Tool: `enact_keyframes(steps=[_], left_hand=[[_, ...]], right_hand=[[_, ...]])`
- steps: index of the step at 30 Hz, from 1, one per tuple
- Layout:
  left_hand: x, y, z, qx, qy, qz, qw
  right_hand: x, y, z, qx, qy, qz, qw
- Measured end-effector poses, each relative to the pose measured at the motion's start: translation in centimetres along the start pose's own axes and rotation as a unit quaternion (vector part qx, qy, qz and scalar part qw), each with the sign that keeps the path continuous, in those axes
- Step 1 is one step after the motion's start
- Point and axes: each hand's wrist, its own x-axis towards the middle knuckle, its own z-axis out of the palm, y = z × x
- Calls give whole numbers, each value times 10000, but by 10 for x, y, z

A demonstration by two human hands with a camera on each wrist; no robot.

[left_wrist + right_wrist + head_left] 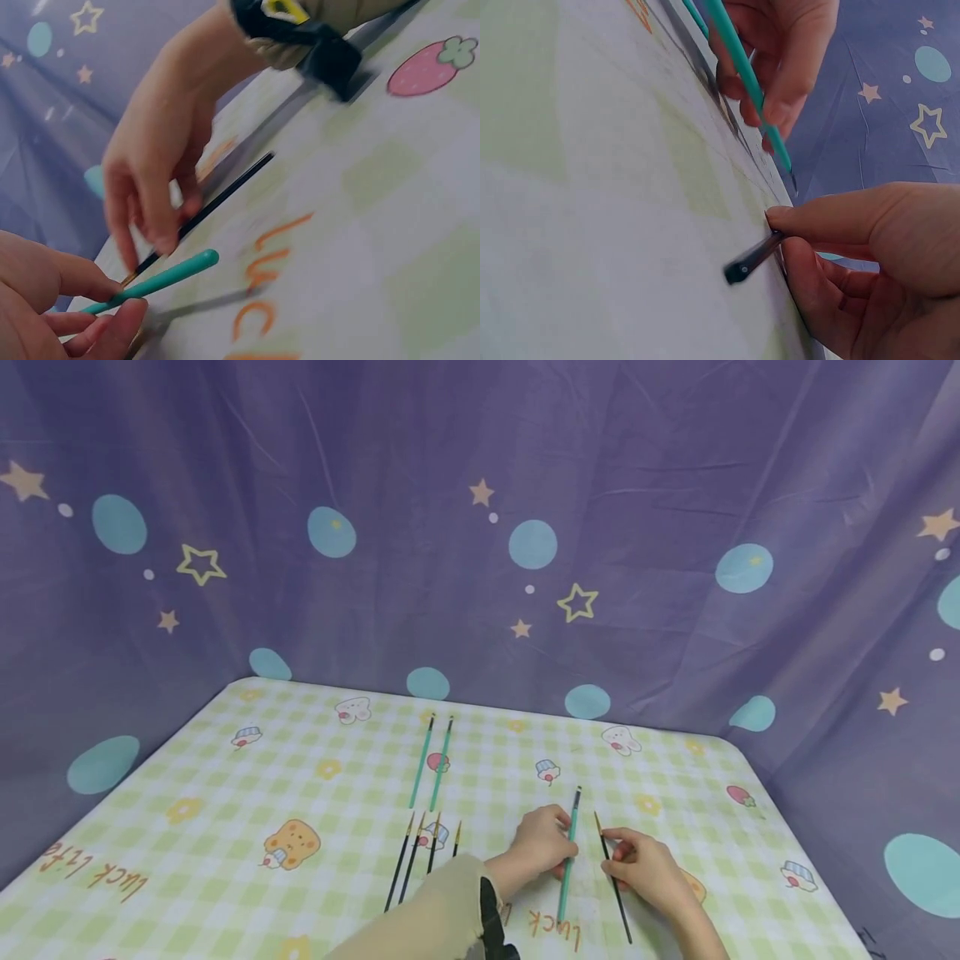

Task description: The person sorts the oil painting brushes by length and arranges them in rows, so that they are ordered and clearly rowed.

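My left hand [542, 843] pinches a teal paintbrush [567, 872] between thumb and fingers, its bristle end pointing away from me. To its right, my right hand [647, 870] pinches a slim black paintbrush [620, 906] near its golden ferrule. In the left wrist view, the teal handle's rounded end [202, 259] sticks out past the left fingers, with the black brush [232, 187] behind it. From the right wrist, the black handle's end [742, 270] points toward the camera. The two held brushes are apart in the head view.
Left of my hands, two teal paintbrushes [422, 764] lie side by side farther back. Nearer me lies a row of several black paintbrushes [400, 864], partly covered by my left sleeve [442, 910]. A checked cloth [225, 777] covers the table; a purple curtain [420, 443] hangs behind.
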Motion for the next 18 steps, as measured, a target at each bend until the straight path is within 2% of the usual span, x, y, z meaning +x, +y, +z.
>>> enact_keyframes(steps=[5,12,18], left_hand=[[15,-6,-21,-347,103,99,9993],[35,-16,-58,-342,62,246,9991],[47,-23,-85,-448,93,235,9987]], right_hand=[[1,1,1,46,0,11,10000],[1,0,1,66,10,25,10000],[-1,-1,0,71,8,61,10000]])
